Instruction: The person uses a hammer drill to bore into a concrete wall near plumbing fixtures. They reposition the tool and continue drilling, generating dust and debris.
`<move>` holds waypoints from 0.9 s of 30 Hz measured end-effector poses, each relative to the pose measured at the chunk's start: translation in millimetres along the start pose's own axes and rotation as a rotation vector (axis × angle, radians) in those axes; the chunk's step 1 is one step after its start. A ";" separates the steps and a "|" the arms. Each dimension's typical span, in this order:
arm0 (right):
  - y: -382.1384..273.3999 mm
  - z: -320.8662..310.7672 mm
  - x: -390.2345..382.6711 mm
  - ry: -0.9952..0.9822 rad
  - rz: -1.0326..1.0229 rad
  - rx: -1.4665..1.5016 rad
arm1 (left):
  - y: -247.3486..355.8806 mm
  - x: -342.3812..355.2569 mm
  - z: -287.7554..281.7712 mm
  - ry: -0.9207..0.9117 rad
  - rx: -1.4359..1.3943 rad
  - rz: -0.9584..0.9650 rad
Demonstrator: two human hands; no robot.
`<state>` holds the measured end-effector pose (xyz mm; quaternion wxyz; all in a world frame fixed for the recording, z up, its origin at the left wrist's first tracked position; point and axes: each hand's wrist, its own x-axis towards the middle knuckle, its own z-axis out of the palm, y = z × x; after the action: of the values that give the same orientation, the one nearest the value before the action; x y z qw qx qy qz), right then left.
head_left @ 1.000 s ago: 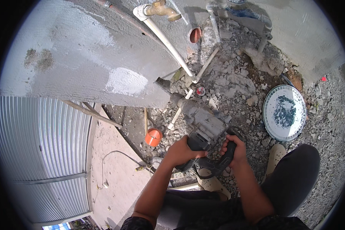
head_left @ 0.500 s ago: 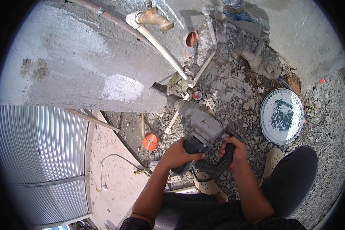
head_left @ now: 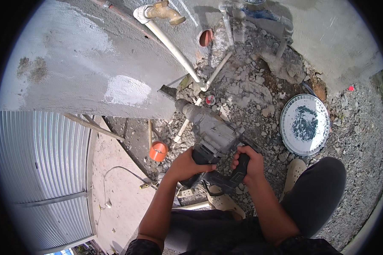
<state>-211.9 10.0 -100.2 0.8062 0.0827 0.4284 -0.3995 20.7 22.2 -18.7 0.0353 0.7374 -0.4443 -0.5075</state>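
A grey and black power hammer drill [head_left: 212,136] points up and left, its nose against the lower edge of a grey plastered wall [head_left: 85,72]. My left hand [head_left: 186,165] grips the drill's body on the left side. My right hand [head_left: 247,163] is wrapped around its black rear handle. Broken concrete rubble [head_left: 247,91] lies around the drill's nose. White plastic pipes [head_left: 174,51] run down the wall from a brass tap [head_left: 166,10] to a joint just above the drill.
A round white grated cover [head_left: 304,124] lies on the gravel to the right. An orange pipe cap [head_left: 158,151] sits left of the drill. Corrugated metal sheeting [head_left: 38,170] fills the lower left. My knees and light shoes [head_left: 294,172] are below the hands.
The view has shifted slightly; the drill and both hands sit a little lower and more to the right against the wall. The grips are unchanged.
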 end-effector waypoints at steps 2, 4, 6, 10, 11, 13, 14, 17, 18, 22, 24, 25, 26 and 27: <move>0.4 0.6 -2.9 0.000 -0.010 -0.015 | -0.9 0.7 1.0 0.013 0.029 0.014; 2.2 2.7 -2.7 0.003 -0.011 -0.038 | -1.7 1.5 0.4 0.010 0.048 0.004; 5.6 2.6 -2.8 -0.002 -0.012 -0.026 | -3.6 1.5 -0.1 -0.007 -0.001 0.026; 17.1 -0.2 -2.5 0.014 -0.022 -0.055 | -14.0 -1.0 1.1 0.005 0.001 0.045; 20.0 -1.1 -3.4 0.018 -0.025 -0.050 | -17.5 -1.1 0.4 0.009 0.008 0.051; 24.0 -0.7 -3.8 0.033 -0.025 -0.062 | -24.0 -0.2 -0.8 0.013 0.015 0.059; 26.3 0.0 -5.0 0.022 -0.025 -0.058 | -27.4 -0.2 -1.0 0.011 0.016 0.059; 26.5 2.2 -7.1 0.015 -0.039 -0.061 | -34.4 2.8 -0.8 0.018 -0.010 0.093; 26.2 2.8 -8.3 0.015 -0.044 -0.061 | -36.3 3.4 0.0 0.011 -0.024 0.095; 25.9 6.4 -12.0 0.024 -0.031 -0.118 | -40.6 4.1 -2.0 0.000 0.015 0.095; 26.9 8.5 -13.4 0.022 -0.040 -0.098 | -40.2 3.7 -3.3 -0.006 0.043 0.072; 27.1 9.6 -14.1 0.030 -0.035 -0.098 | -39.4 2.7 -3.0 0.003 0.006 0.111; 27.2 10.9 -15.2 0.020 -0.040 -0.085 | -38.1 0.9 -3.0 0.012 -0.016 0.118; 26.6 11.9 -16.2 0.013 -0.039 -0.078 | -36.3 -1.2 -3.4 0.016 -0.021 0.100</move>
<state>-190.4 31.4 -86.1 0.7981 0.0454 0.4503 -0.3977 45.8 43.6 -34.4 0.0718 0.7177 -0.4752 -0.5039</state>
